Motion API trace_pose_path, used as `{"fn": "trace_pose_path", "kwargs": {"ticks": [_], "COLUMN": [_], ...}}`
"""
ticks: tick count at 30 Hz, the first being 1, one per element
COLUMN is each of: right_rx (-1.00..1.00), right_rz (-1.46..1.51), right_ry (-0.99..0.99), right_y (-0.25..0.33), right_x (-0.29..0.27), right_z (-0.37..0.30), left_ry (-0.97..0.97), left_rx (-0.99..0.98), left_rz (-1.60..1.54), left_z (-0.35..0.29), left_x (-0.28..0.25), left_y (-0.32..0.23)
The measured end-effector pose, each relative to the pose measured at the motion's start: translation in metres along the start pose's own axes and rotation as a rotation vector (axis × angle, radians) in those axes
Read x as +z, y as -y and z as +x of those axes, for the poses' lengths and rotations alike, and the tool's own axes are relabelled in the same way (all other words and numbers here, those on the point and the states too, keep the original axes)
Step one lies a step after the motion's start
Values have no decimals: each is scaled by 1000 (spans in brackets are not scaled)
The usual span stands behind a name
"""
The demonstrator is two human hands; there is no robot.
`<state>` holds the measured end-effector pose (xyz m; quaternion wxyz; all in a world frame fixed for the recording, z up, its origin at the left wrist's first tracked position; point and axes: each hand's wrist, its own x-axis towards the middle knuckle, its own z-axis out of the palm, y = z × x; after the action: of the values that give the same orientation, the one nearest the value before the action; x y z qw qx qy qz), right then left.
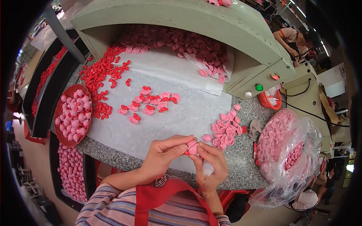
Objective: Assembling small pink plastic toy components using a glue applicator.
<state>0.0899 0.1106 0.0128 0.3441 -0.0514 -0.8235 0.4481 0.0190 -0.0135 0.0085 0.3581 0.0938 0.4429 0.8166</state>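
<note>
Close to the table's front edge, my left hand [162, 153] and my right hand [212, 161] pinch one small rounded pink piece [192, 147] between thumbs and fingertips. A bit of red shows at its lower left side. Beyond my hands, several pink shell-like pieces with red bow-shaped parts [149, 109] lie on a white sheet [124, 137]. Just right of my right hand is a pile of loose pink shell-like pieces [226, 130], with one rounded pink piece [206, 138] beside it. Loose red parts [100, 75] are heaped at the far left of the sheet.
A red bowl [60, 136] of pink and red pieces stands at left. Behind the sheet is a pale green machine housing [181, 15] with pink pieces inside. A clear plastic bag [305, 139] of pink pieces and a small red basket [264, 101] stand at right.
</note>
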Motion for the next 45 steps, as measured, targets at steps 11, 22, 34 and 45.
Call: {"fn": "trace_pose_path", "kwargs": {"ticks": [11, 22, 34, 45], "right_rx": [-43, -16, 73, 246], "right_rz": [-43, 22, 164, 468], "right_ry": [-9, 85, 77, 146], "right_y": [1, -2, 3, -2], "right_x": [-3, -12, -5, 0], "right_z": [-1, 8, 1, 4], "left_ry": [30, 72, 116, 199], "left_rx": [19, 96, 172, 187], "left_rz": [81, 149, 11, -202], "left_z": [-2, -3, -3, 0], "left_x": [0, -2, -13, -12], "left_y": [-1, -1, 13, 18]}}
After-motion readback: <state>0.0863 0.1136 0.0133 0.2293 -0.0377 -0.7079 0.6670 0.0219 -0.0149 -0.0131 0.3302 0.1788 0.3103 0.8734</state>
